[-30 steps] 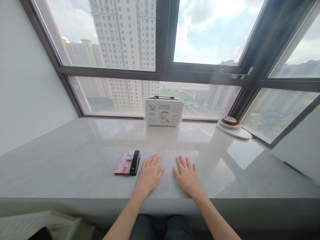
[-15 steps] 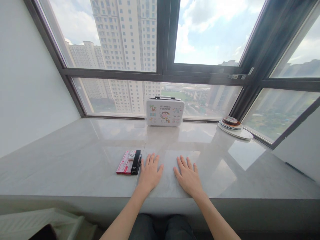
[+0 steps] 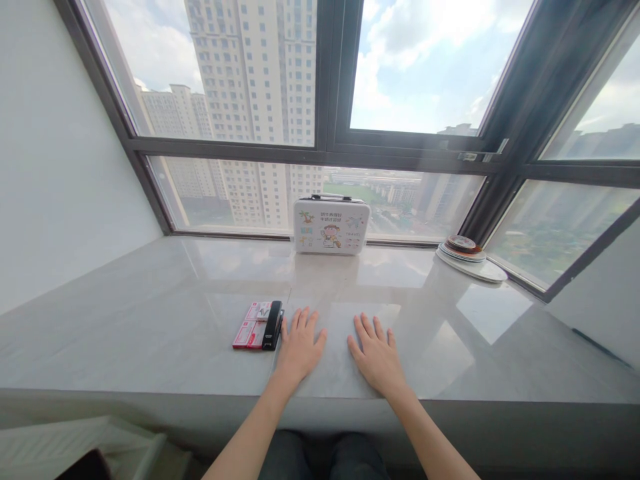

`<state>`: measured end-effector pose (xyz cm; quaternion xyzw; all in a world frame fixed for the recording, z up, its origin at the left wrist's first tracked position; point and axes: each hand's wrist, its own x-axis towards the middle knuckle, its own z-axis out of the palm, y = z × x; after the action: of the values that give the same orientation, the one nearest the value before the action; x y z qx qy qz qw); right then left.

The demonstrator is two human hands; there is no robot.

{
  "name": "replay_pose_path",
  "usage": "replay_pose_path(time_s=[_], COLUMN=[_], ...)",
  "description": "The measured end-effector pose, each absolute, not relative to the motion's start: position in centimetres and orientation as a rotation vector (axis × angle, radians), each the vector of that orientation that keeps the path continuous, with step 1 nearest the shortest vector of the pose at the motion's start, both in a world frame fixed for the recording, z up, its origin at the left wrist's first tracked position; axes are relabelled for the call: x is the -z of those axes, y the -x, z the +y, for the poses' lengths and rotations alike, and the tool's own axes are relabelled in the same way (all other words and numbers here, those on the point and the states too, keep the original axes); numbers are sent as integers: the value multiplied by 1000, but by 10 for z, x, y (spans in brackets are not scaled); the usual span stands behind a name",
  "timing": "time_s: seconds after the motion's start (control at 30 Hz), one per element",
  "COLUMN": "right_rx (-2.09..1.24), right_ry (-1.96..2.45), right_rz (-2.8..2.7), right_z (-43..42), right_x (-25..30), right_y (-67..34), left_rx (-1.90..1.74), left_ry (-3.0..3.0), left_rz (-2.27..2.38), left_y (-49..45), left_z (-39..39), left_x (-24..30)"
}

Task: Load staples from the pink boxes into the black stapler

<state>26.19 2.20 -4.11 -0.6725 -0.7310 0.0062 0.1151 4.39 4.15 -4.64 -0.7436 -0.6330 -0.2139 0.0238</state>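
My left hand (image 3: 301,347) lies palm down on the pale marble-look windowsill (image 3: 150,320), fingers a little spread and holding nothing. Just left of it is a black stapler (image 3: 271,327), close to the fingers. Red-and-white small boxes (image 3: 249,328) lie beside the stapler on its left, with a smaller white box (image 3: 263,311) on top near the back. My right hand (image 3: 377,353) also rests flat on the sill, fingers apart, with nothing in it.
Against the window stands a white carrying case (image 3: 331,228) with cartoon prints and a top handle. A stack of round plates or discs (image 3: 467,257) sits in the right corner. Dark window frames (image 3: 225,152) border the sill. At lower left is a white slatted object (image 3: 75,447).
Both hands stay in place on the sill. Only a very slight shift of the camera view shows.
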Motion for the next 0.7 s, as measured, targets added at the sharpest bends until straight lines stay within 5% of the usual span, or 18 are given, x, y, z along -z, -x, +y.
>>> replay_pose_path(time_s=[0.7], right_rx=[6], right_ry=[1978], right_rz=[-2130], right_z=[26], right_x=[38], right_y=[-258], left_rx=[479], left_ry=[2319], left_rz=[-1947], left_y=[-50], left_z=[49], left_x=[46])
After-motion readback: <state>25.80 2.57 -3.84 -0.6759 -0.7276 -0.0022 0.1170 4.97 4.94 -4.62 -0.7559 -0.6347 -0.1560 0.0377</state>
